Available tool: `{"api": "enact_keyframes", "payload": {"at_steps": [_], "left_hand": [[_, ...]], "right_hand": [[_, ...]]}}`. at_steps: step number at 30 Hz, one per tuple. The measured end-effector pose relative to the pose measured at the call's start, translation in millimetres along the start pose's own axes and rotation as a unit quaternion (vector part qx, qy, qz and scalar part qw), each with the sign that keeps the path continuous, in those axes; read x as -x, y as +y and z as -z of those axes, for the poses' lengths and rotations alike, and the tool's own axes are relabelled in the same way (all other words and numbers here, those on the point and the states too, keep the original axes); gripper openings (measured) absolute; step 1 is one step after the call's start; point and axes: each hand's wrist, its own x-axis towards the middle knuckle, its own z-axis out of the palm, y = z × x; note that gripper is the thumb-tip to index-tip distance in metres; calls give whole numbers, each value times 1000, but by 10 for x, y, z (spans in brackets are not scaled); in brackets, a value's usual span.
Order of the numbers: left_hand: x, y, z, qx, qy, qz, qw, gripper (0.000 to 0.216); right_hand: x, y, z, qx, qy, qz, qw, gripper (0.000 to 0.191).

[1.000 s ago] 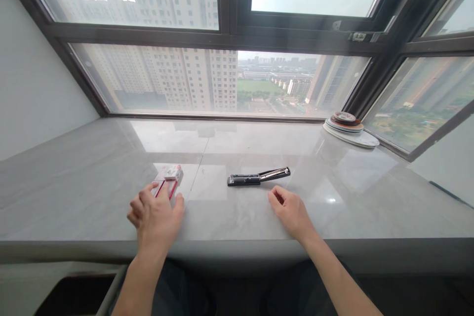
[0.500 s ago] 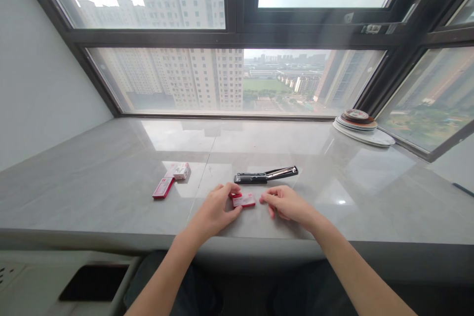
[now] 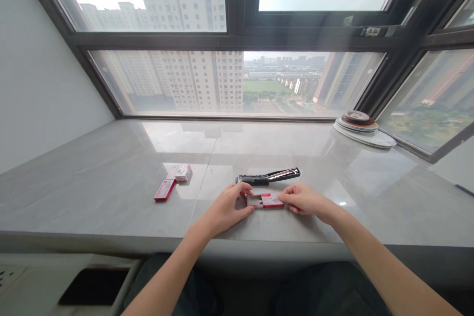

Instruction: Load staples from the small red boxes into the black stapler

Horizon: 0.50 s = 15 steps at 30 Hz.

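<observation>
A small red-and-white staple box lies on the sill between my hands, slid partly out of its sleeve. Its pale inner tray shows at the left end; I cannot tell what is inside. My left hand grips the tray end between thumb and fingers. At the sleeve's right end, my right hand pinches the box. Just behind them lies a black stapler, its top arm swung open to the right.
To the left sit a flat red-and-white box and a small white box. A stack of plates stands in the back right corner by the window. The grey sill's front edge runs close under my forearms.
My right hand has come to the box and taken its right end. The box is now drawn out longer, exposing the tray, and both hands sit slightly farther right.
</observation>
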Motion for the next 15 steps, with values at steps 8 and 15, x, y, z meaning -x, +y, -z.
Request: {"api": "enact_keyframes", "payload": {"at_steps": [8,15], "left_hand": [[2,14,-36,-2,3,-4,1000,56],[-7,32,-5,3,0,-11,1000,53]], "right_hand": [[47,-426,-134,261,150,216,929,14],[-86,-818,-495,437,136,252,853,21]]}}
